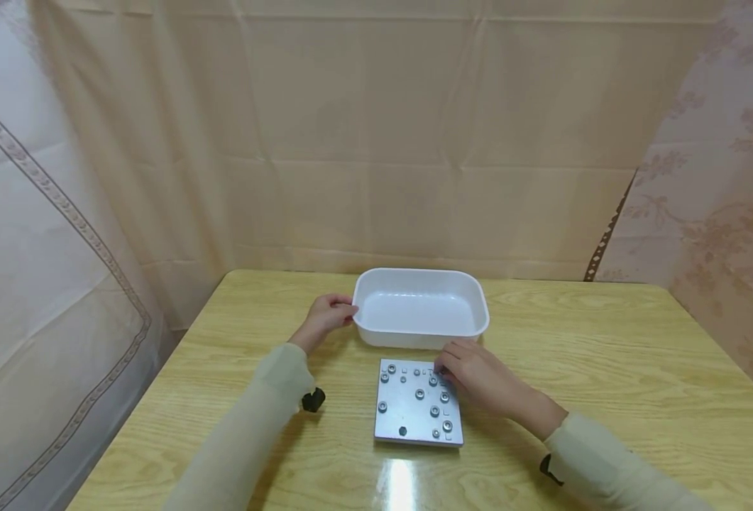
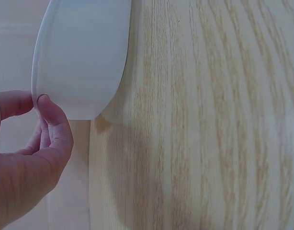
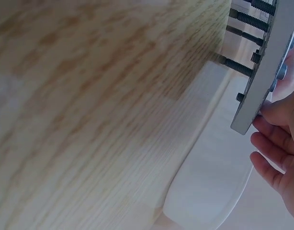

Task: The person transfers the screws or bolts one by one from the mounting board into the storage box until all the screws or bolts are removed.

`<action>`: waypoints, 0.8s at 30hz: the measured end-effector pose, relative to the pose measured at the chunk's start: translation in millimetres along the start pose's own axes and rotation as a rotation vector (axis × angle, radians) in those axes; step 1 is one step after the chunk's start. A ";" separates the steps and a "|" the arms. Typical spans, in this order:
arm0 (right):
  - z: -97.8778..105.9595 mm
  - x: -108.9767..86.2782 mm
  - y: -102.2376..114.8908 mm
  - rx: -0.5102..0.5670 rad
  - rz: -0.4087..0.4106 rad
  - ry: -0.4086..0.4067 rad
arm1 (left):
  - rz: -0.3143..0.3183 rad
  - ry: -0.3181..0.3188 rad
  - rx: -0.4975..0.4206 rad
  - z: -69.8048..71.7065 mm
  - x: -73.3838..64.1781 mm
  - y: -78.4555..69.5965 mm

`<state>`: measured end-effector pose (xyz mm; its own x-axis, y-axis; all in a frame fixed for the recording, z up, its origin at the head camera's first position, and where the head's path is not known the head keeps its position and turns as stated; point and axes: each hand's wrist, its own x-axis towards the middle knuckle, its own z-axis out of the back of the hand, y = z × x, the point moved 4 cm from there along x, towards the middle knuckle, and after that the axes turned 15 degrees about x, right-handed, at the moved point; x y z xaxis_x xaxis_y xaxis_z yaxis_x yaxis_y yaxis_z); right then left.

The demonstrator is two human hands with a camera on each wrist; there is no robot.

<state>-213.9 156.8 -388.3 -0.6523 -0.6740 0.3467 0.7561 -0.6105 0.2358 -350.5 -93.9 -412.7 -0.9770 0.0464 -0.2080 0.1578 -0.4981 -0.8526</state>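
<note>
My left hand [image 1: 323, 319] pinches the left rim of a white rectangular tub [image 1: 417, 341]. Close up in the left wrist view, thumb and fingers sit on either side of the tub wall [image 2: 80, 62]. A silver metal plate [image 1: 408, 422] stands in front of the tub, with several socket-head screws in its top. Threaded shanks [image 3: 240, 67] stick out below the plate [image 3: 264, 81]. My right hand [image 1: 478, 372] is over the plate's far right corner, thumb and index finger pinching at a small screw, its head hidden by the fingertips. That screw's lower end [image 3: 240, 97] shows underneath.
The wooden table [image 1: 568, 348] carries the tub and plate. A beige cloth [image 1: 376, 142] hangs behind its far edge, with patterned cloths on both sides. Near the plate's front edge is a dark hole or screw [image 1: 403, 431].
</note>
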 end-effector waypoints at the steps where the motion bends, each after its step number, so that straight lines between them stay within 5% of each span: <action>1: 0.0 -0.1 0.0 -0.001 0.005 -0.003 | 0.000 0.002 0.001 0.2 -0.4 0.1; 24: 2.5 0.9 -0.2 0.009 0.002 0.003 | 0.021 0.009 -0.019 0.3 -3.1 -1.2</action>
<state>-214.5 157.4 -385.8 -0.6511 -0.6764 0.3444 0.7577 -0.6056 0.2432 -347.7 -93.8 -410.9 -0.9722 0.0442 -0.2299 0.1808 -0.4822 -0.8572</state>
